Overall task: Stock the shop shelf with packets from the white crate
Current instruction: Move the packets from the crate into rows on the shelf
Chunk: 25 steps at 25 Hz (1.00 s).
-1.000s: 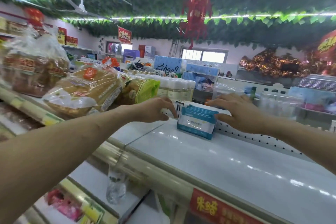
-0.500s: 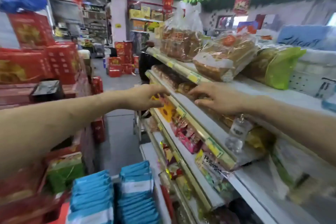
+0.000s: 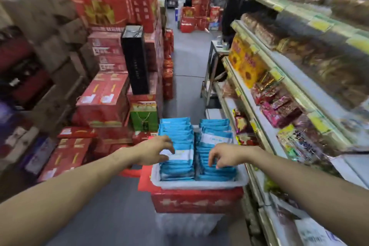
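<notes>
A white crate (image 3: 199,184) sits on a red box in the aisle and holds two rows of upright blue packets (image 3: 179,136). My left hand (image 3: 154,153) reaches over the left row, its fingers loosely bent and touching the top of a blue-and-white packet (image 3: 182,155). My right hand (image 3: 224,155) hovers over the right row (image 3: 215,132) with fingers hanging down at the packet tops, gripping nothing that I can see. The shop shelf (image 3: 279,90) runs along the right side.
Red gift boxes (image 3: 103,98) are stacked high on the left, with a black box (image 3: 135,60) and a green box (image 3: 144,116) among them. The grey aisle floor (image 3: 185,62) stretches ahead. Snack bags fill the shelves at right.
My view swung from the top shelf down to the crate. Both hands left the shelf and dropped onto the blue packets in the crate.
</notes>
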Available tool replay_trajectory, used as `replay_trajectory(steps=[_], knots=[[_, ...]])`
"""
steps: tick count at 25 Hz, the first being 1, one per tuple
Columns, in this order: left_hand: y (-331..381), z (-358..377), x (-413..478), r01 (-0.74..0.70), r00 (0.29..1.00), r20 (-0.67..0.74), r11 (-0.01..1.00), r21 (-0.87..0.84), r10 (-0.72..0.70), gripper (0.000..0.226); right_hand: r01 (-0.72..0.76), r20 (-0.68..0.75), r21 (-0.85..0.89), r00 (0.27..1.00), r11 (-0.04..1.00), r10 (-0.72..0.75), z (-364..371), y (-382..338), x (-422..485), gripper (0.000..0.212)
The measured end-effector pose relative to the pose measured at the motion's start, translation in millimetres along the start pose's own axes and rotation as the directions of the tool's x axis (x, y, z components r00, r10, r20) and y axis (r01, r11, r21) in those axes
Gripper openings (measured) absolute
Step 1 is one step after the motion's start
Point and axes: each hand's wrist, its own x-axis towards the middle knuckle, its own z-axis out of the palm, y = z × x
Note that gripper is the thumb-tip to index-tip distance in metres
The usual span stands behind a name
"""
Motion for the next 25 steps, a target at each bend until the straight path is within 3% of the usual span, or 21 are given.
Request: replay_trajectory(steps=[3, 7, 19, 25], knots=[[2, 16, 2, 0.005, 0.992, -0.124, 0.986, 0.166, 0.016, 0.034, 0.016, 0.041, 0.03, 0.999, 0.999, -0.017, 26, 0, 6, 0.025], [5, 10, 9, -0.029, 0.985, -0.159, 0.967, 0.252, 0.071, 0.028, 0.072, -0.08, 0.016, 0.994, 0.997, -0.071, 41, 1, 6, 0.025], [10, 11, 30, -0.101, 0.992, -0.061, 0.986, 0.133, 0.11, 0.029, 0.098, -0.013, -0.053, 0.995, 0.994, -0.099, 46, 7, -6, 0.037], [16, 15, 32, -0.106, 0.993, 0.061, 0.99, 0.092, 0.101, 0.036, 0.043, 0.15, -0.109, 0.988, 0.993, -0.026, 39, -3, -5, 0.059]])
